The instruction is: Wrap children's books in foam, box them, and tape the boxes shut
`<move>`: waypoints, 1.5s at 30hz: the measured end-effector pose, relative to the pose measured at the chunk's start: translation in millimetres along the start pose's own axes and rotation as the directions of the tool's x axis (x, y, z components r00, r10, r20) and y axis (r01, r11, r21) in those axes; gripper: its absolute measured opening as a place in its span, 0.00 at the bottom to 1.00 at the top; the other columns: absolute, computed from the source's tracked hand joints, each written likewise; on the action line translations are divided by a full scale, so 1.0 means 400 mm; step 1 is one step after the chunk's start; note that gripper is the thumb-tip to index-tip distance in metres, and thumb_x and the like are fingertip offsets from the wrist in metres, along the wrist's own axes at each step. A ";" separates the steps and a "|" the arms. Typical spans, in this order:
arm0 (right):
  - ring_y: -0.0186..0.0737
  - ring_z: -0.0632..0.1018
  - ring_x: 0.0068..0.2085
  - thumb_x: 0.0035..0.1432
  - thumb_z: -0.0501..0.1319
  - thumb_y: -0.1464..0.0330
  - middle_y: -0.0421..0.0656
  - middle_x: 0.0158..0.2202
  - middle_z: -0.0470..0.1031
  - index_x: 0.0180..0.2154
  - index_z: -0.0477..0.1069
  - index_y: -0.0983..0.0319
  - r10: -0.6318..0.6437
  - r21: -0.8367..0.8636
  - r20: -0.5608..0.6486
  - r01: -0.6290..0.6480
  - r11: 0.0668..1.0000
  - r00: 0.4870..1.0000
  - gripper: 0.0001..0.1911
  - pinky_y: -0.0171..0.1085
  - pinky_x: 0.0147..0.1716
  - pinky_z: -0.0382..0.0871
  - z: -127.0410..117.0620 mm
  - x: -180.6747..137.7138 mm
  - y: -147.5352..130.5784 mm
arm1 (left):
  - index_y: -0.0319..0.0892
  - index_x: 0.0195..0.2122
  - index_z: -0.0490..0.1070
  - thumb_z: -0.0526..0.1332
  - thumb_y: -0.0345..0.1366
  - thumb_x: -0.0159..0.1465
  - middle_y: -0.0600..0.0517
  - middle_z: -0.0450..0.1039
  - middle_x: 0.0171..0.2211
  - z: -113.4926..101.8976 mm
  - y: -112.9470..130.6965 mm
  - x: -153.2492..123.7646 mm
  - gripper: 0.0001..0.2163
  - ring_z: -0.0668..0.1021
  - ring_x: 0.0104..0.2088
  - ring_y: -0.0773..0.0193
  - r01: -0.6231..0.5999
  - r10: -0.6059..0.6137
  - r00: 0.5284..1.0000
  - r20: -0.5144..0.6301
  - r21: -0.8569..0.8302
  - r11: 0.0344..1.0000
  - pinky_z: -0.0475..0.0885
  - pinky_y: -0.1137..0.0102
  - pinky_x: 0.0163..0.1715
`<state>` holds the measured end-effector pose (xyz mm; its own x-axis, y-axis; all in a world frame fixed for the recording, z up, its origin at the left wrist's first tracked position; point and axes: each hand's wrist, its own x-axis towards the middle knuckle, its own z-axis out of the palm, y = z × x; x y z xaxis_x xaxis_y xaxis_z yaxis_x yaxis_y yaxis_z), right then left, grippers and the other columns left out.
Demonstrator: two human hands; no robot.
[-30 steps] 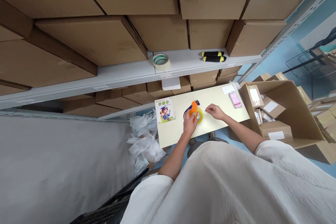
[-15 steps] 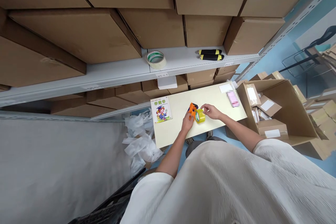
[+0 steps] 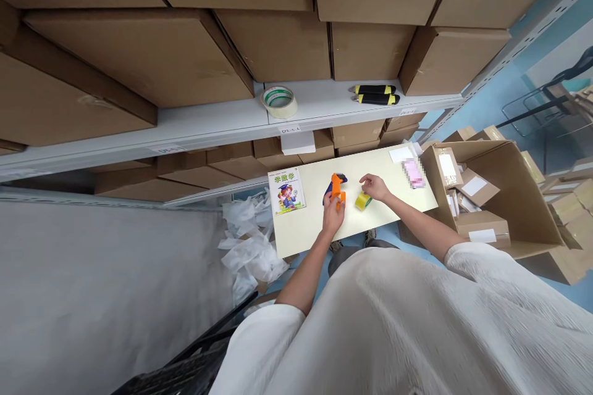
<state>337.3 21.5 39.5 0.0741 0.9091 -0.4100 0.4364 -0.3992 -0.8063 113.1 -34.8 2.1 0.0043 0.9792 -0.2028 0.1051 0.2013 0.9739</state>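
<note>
Right, the left hand (image 3: 332, 213) has its fingers wrapped round the handle of an orange-and-blue plastic tape dispenser (image 3: 337, 187), holding it upright over the middle of the pale cream desk (image 3: 306, 234). Just to the right, the right hand (image 3: 374, 187) draws its fingertips together in a pinch on the far edge of a small yellow roll of tape (image 3: 362, 200). The roll sits low at the desk surface; whether it rests there or hangs a touch above, I cannot tell.

As for progress, the roll and the dispenser are near each other but clearly apart, with bare desk between them. So, as I read it, the roll is not seated on the dispenser at this moment, and no strip of tape shows running between the two.

Off to the left on the desk lies a colourful children's booklet (image 3: 286, 191), untouched. At the far right end sit a white paper slip (image 3: 401, 155) and a small pink item (image 3: 413, 173), too blurred to identify. On the grey metal shelf (image 3: 208, 126) beyond, a larger roll of pale tape (image 3: 279, 100) and two black-and-yellow utility knives (image 3: 374, 94) lie well out of reach. An open brown cardboard box (image 3: 519, 197) of small parcels stands to the right, and crumpled white plastic bags (image 3: 250, 247) are heaped to the left.
</note>
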 end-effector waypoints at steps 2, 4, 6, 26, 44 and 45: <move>0.38 0.79 0.31 0.46 0.63 0.73 0.36 0.30 0.74 0.38 0.75 0.58 0.021 0.049 0.003 -0.022 0.999 1.000 0.14 0.37 0.35 0.76 0.016 0.022 -0.006 | 0.47 0.31 0.71 0.74 0.38 0.58 0.44 0.66 0.63 -0.005 0.006 -0.001 0.11 0.71 0.67 0.45 -0.006 0.006 1.000 0.007 0.003 1.000 0.71 0.54 0.63; 0.37 0.79 0.31 0.46 0.64 0.73 0.36 0.30 0.74 0.38 0.75 0.58 0.041 0.105 0.002 -0.041 0.994 0.999 0.14 0.38 0.36 0.77 0.026 0.046 -0.009 | 0.48 0.31 0.70 0.75 0.39 0.58 0.44 0.66 0.64 -0.010 0.010 -0.001 0.12 0.69 0.69 0.44 0.010 -0.010 1.000 0.009 0.002 1.000 0.71 0.52 0.64; 0.36 0.79 0.30 0.46 0.65 0.74 0.35 0.29 0.72 0.38 0.75 0.59 0.060 0.152 -0.008 -0.058 0.987 0.998 0.13 0.38 0.37 0.79 0.029 0.070 -0.010 | 0.48 0.31 0.69 0.75 0.40 0.59 0.44 0.65 0.65 -0.014 0.009 0.001 0.13 0.65 0.72 0.42 0.027 -0.027 0.999 0.024 0.021 0.999 0.70 0.50 0.66; 0.34 0.78 0.30 0.48 0.67 0.82 0.35 0.28 0.74 0.36 0.76 0.60 0.296 0.298 -0.102 -0.255 0.920 0.950 0.14 0.34 0.33 0.80 -0.078 0.196 0.137 | 0.47 0.52 0.73 0.66 0.29 0.65 0.44 0.67 0.60 0.186 -0.053 0.132 0.15 0.75 0.61 0.50 -0.222 0.130 0.967 0.219 0.475 0.851 0.76 0.53 0.62; 0.34 0.78 0.26 0.45 0.70 0.81 0.33 0.28 0.74 0.36 0.73 0.59 0.431 0.332 -0.156 -0.364 0.870 0.889 0.17 0.36 0.33 0.78 -0.139 0.214 0.259 | 0.48 0.54 0.72 0.63 0.24 0.62 0.45 0.70 0.59 0.317 -0.068 0.217 0.20 0.78 0.59 0.50 -0.292 0.073 0.916 0.395 0.530 0.796 0.76 0.53 0.61; 0.34 0.78 0.26 0.45 0.71 0.80 0.33 0.28 0.75 0.36 0.73 0.58 0.444 0.331 -0.163 -0.375 0.866 0.881 0.18 0.36 0.33 0.78 -0.140 0.213 0.260 | 0.48 0.53 0.72 0.63 0.24 0.62 0.45 0.70 0.59 0.321 -0.069 0.220 0.20 0.78 0.58 0.50 -0.299 0.077 0.910 0.407 0.518 0.801 0.77 0.52 0.60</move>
<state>439.3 64.1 -55.5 0.4048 0.6434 -0.6498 0.0529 -0.7259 -0.6858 238.3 42.4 -55.6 0.4163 0.8965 -0.1513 0.5983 -0.1448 0.7881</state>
